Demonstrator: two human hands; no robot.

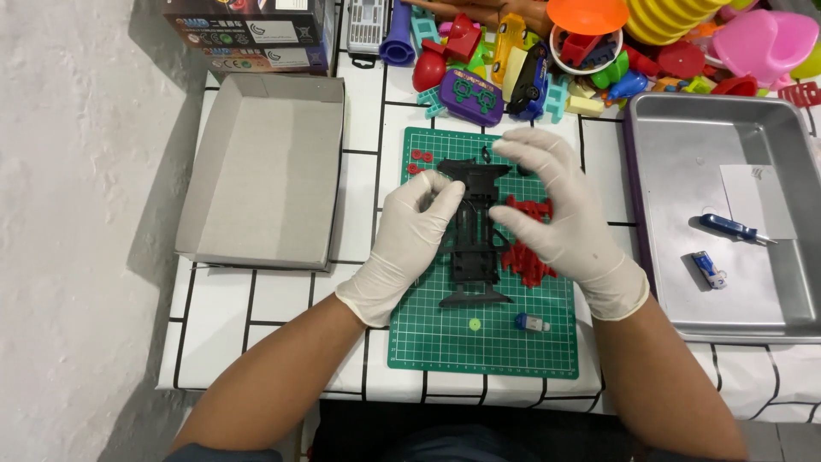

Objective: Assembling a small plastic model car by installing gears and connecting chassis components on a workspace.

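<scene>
Both my hands wear white gloves over a green cutting mat (445,342). A black toy car chassis (475,248) lies lengthwise on the mat. My left hand (410,235) pinches the chassis at its upper left side. My right hand (560,214) hovers with fingers spread over the chassis's upper right, above a red plastic parts frame (523,261). Two small red wheels (421,156) sit at the mat's top left. A small green gear (475,324) and a small blue-and-white motor (532,322) rest near the mat's lower edge.
An empty grey cardboard box lid (265,171) lies to the left. A metal tray (684,282) on the right holds a blue screwdriver (734,228), a small battery (709,269) and a paper slip. Colourful plastic toys (547,60) crowd the far edge, beside a dark printed box (248,34).
</scene>
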